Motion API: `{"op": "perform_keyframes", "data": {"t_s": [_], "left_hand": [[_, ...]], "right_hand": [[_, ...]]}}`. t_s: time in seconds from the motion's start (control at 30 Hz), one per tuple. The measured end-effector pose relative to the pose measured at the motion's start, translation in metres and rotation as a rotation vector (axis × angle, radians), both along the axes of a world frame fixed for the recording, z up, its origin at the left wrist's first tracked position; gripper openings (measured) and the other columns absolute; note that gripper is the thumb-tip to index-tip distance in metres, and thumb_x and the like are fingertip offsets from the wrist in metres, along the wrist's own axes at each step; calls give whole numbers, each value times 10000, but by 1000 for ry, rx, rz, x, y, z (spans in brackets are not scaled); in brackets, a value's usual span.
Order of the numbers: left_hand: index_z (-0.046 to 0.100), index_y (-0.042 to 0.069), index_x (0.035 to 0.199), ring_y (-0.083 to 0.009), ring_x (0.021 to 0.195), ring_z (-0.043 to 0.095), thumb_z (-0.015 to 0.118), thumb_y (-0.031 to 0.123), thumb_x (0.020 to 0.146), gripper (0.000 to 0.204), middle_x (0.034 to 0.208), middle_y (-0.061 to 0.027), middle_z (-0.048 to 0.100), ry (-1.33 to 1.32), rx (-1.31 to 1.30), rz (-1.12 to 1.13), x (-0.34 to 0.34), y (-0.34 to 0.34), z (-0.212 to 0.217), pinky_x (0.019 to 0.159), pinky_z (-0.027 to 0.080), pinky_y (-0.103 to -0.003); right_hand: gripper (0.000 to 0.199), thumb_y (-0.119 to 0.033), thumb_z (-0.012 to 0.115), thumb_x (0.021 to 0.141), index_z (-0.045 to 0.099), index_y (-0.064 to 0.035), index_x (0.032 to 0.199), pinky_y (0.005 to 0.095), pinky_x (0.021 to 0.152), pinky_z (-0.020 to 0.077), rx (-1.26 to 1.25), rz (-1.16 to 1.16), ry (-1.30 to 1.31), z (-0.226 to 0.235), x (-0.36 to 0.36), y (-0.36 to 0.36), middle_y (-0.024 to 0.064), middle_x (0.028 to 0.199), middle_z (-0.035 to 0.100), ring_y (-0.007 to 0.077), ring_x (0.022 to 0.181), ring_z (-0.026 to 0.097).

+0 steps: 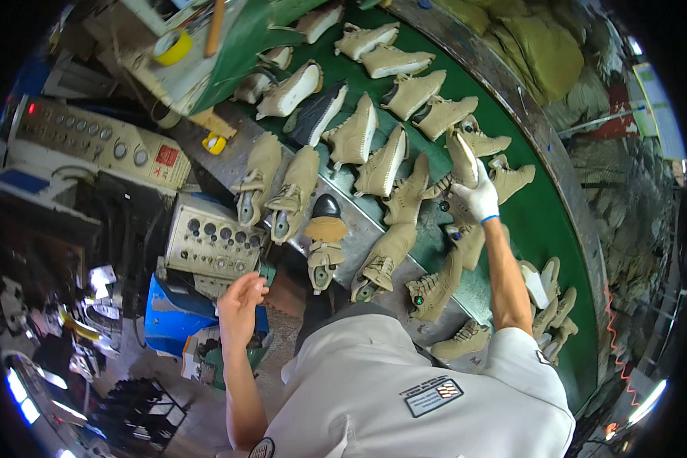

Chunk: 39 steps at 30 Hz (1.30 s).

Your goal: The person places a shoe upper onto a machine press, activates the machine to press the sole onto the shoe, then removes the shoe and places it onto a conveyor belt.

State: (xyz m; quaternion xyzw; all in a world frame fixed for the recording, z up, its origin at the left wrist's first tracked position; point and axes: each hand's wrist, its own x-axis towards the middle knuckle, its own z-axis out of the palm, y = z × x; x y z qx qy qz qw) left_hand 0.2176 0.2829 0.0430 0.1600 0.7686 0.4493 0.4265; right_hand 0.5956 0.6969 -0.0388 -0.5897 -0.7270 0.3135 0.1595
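My right hand [481, 195], in a white glove with a blue cuff, is reached out over the green conveyor belt and grips a tan shoe [462, 159], its pale sole facing up. Other tan shoes lie close about it, among them one shoe [513, 175] just to the right. Bare and loosely curled, my left hand [240, 299] hangs beside the grey control box [212, 238] with nothing visible in it. Between my hands a tan shoe [388, 256] lies at the metal ledge, and another [324, 263] has a black-and-brown toe piece [326, 217] beyond it.
Several tan shoes, some sole up, cover the curved green belt [530, 229]. A long panel with gauges [103, 141] stands at left, above a blue machine part [168, 317]. Yellow tape [172, 47] sits on a shelf. Large olive bundles [538, 53] line the belt's far side.
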Motion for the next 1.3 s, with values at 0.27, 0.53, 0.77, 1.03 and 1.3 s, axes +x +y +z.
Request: {"op": "perform_keyframes", "data": {"t_s": [0.27, 0.53, 0.77, 1.03, 1.3], "left_hand": [[567, -38, 1356, -181, 976, 692, 632, 224, 1016, 434, 1189, -124, 691, -102, 434, 137, -48, 9, 51, 828, 550, -302], [687, -22, 999, -162, 690, 695, 739, 75, 904, 145, 823, -71, 704, -150, 398, 736, -157, -181, 54, 639, 598, -284], [691, -47, 1067, -166, 713, 707, 772, 65, 862, 247, 913, -110, 728, 3, 522, 1030, -200, -276, 41, 652, 606, -278], [604, -108, 1254, -219, 854, 741, 696, 2, 874, 406, 1087, -208, 711, 192, 648, 1228, -239, -321, 33, 776, 629, -321], [625, -52, 1287, -146, 939, 662, 679, 133, 948, 389, 1106, -100, 714, -3, 707, 1071, -225, -302, -3, 821, 536, -264]], "right_hand": [[479, -172, 766, 793, 635, 42, 1201, 420, 939, 557, -1518, 281, 1302, 35, -202, -160, 178, 1157, 704, 292, 1029, 688], [399, -280, 541, 1024, 559, -56, 1354, 420, 1052, 500, -1800, 491, 1096, 39, -404, -384, 126, 1305, 636, 250, 1183, 615], [492, -298, 554, 1021, 500, -26, 1428, 380, 1016, 525, -1897, 636, 1019, 78, -512, -471, 102, 1258, 651, 217, 1126, 646], [534, -271, 691, 966, 532, 1, 1397, 274, 868, 545, -1572, 804, 1016, 95, -587, -539, 56, 1212, 666, 121, 1016, 646], [446, -249, 716, 955, 603, -2, 1309, 300, 886, 540, -1489, 629, 959, 71, -603, -562, 72, 1159, 686, 151, 1008, 656]]}}
